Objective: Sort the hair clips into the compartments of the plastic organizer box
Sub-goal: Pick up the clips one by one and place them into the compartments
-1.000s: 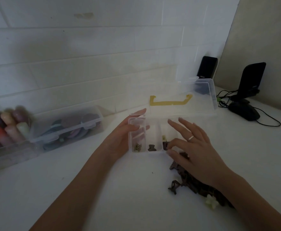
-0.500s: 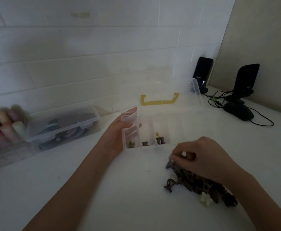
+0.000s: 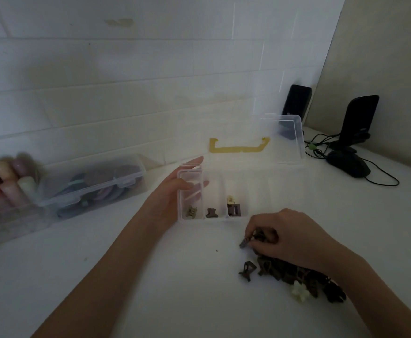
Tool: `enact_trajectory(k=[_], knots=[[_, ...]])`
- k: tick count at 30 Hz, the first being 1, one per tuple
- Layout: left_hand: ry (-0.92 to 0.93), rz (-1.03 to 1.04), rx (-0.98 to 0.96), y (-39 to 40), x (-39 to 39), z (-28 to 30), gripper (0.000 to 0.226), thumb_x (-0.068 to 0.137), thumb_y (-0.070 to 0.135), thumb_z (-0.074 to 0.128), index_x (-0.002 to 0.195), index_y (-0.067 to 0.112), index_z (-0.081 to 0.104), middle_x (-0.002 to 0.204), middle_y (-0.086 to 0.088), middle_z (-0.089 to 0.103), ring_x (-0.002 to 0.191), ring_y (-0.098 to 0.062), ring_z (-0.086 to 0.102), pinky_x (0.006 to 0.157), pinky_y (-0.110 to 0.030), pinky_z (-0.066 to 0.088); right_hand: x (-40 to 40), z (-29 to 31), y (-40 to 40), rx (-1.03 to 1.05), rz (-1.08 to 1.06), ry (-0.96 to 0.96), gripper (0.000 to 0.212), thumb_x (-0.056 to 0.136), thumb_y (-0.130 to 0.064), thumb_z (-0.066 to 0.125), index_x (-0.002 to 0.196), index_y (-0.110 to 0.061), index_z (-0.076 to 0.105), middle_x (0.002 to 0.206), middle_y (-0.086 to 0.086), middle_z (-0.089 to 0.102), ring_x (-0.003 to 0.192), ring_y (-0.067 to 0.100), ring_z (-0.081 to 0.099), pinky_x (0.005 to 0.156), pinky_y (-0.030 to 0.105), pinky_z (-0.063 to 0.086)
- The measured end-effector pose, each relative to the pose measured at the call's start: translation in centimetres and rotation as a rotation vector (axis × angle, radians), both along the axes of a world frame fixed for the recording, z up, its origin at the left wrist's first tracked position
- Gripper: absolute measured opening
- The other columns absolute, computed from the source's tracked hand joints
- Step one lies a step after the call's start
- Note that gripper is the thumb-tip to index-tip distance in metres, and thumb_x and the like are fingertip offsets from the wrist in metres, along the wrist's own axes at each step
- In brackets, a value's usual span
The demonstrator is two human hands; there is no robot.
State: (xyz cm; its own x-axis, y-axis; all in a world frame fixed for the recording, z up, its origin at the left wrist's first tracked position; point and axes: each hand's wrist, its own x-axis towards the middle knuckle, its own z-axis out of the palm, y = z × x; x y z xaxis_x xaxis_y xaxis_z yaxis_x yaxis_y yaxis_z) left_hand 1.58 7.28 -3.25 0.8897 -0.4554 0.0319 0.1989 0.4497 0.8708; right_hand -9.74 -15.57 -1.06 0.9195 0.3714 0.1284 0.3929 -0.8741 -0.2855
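Your left hand (image 3: pixel 172 193) rests against the left end of the clear organizer box (image 3: pixel 238 217), thumb lying along the near-left compartment wall and fingers spread behind it, seen through the plastic. That hand is wide and braces the box rather than gripping anything small. The box sits on the white bench (image 3: pixel 150 276) with its lid (image 3: pixel 255 140) tipped up at the far side, a yellow latch (image 3: pixel 238 147) showing through it.

Just right of your left thumb, three compartments each hold something: an olive clip (image 3: pixel 191 212) in the one nearest your hand, a dark brown clip (image 3: pixel 211 212) in the next, and a square brown clip with a pale yellow one above it (image 3: pixel 233 208) in the third. The compartments further right look bare, though glare makes that hard to confirm.

Your right hand (image 3: pixel 289 237) is down on the bench just nearer you than the box's front right part, fingers curled in and pinched on a small dark clip (image 3: pixel 244 243) whose tip pokes out left of your fingertips. Under and behind that wrist lies the heap of brown hair clips (image 3: pixel 287 272), with one loose dark clip (image 3: pixel 247 269) just left of the heap and a cream flower-shaped clip (image 3: pixel 299 291) at its near edge.

Well to the left of your left forearm stands a closed clear box (image 3: pixel 94 184) of coloured items. Beyond your right hand, by the wall, are two black speakers (image 3: pixel 360 118) and a black mouse (image 3: pixel 348 163) with cables.
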Motion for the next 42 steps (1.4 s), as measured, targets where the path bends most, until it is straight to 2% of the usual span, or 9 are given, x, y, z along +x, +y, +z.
enact_trajectory(k=[5,15,19,25,28,30,36,40,42], knots=[[-0.014,-0.009,0.014,0.0,-0.1,0.1,0.063,0.053,0.004,0.060,0.112,0.023,0.068,0.123,-0.009,0.061,0.108,-0.030,0.062,0.104,-0.047,0.036,-0.2,0.3,0.3,0.319,0.069,-0.033,0.006,0.080,-0.029,0.067,0.079,-0.028,0.060,0.048,-0.010,0.047,0.042,0.008,0.041,0.045,0.013,0.031],[-0.045,0.001,0.076,-0.1,-0.3,0.0,0.062,0.066,0.000,0.048,0.120,0.026,0.062,0.133,-0.010,0.057,0.115,-0.030,0.059,0.087,-0.037,0.050,-0.4,0.3,0.7,0.662,-0.072,-0.258,0.027,0.077,0.002,0.065,0.079,-0.022,0.053,0.087,-0.008,0.066,0.063,0.016,0.064,0.043,0.019,0.044],[-0.095,-0.023,0.103,-0.2,-0.6,0.2,0.066,0.060,0.000,0.056,0.119,0.028,0.063,0.133,-0.010,0.055,0.124,-0.033,0.052,0.104,-0.049,0.036,-0.4,0.2,1.3,0.630,-0.061,-0.322,0.031,0.077,0.001,0.067,0.083,-0.026,0.054,0.091,-0.013,0.068,0.068,0.012,0.064,0.045,0.021,0.048],[-0.182,-0.068,0.138,-0.5,-0.6,-0.1,0.068,0.055,0.007,0.061,0.118,0.030,0.065,0.123,-0.009,0.061,0.126,-0.035,0.049,0.108,-0.053,0.032,-0.5,0.0,2.2,0.473,-0.029,-0.401,0.024,0.079,-0.018,0.069,0.092,-0.034,0.057,0.083,-0.016,0.064,0.066,0.007,0.058,0.046,0.018,0.045],[-0.193,-0.069,0.158,-0.6,-0.8,0.1,0.067,0.054,0.009,0.062,0.117,0.031,0.066,0.128,-0.009,0.058,0.125,-0.032,0.051,0.108,-0.051,0.033,-0.1,-0.4,2.8,0.344,-0.014,-0.469,0.004,0.083,-0.031,0.059,0.084,-0.027,0.058,0.091,-0.015,0.068,0.079,0.000,0.057,0.057,0.007,0.043],[-0.191,-0.071,0.161,-0.7,-1.0,0.1,0.067,0.054,0.009,0.063,0.117,0.031,0.066,0.126,-0.007,0.060,0.126,-0.031,0.050,0.107,-0.050,0.035,0.3,-0.8,3.0,0.194,0.019,-0.508,0.013,0.085,-0.030,0.055,0.080,-0.022,0.064,0.100,-0.015,0.069,0.091,-0.002,0.055,0.068,0.005,0.042],[-0.184,-0.079,0.131,-0.8,-1.0,-0.2,0.068,0.061,0.003,0.059,0.124,0.027,0.061,0.128,-0.014,0.058,0.128,-0.035,0.047,0.108,-0.060,0.029,0.9,-1.2,2.5,0.182,0.094,-0.430,0.018,0.086,-0.029,0.056,0.098,-0.024,0.069,0.119,-0.009,0.062,0.099,0.005,0.054,0.085,0.015,0.043],[-0.134,-0.037,0.113,-0.7,-0.8,-0.1,0.065,0.064,0.000,0.054,0.123,0.027,0.062,0.131,-0.016,0.054,0.128,-0.037,0.047,0.110,-0.058,0.024,-0.1,0.7,1.2,0.386,0.115,-0.192,0.016,0.077,-0.041,0.067,0.091,-0.032,0.070,0.084,-0.018,0.062,0.070,0.004,0.056,0.061,0.013,0.046],[-0.108,-0.026,0.093,-0.7,-0.8,0.0,0.066,0.060,-0.001,0.056,0.120,0.027,0.065,0.128,-0.014,0.056,0.127,-0.037,0.048,0.111,-0.056,0.025,-0.5,1.4,0.5,0.413,0.187,0.053,0.020,0.072,-0.046,0.072,0.089,-0.035,0.072,0.070,-0.010,0.062,0.058,0.012,0.055,0.053,0.023,0.047]])
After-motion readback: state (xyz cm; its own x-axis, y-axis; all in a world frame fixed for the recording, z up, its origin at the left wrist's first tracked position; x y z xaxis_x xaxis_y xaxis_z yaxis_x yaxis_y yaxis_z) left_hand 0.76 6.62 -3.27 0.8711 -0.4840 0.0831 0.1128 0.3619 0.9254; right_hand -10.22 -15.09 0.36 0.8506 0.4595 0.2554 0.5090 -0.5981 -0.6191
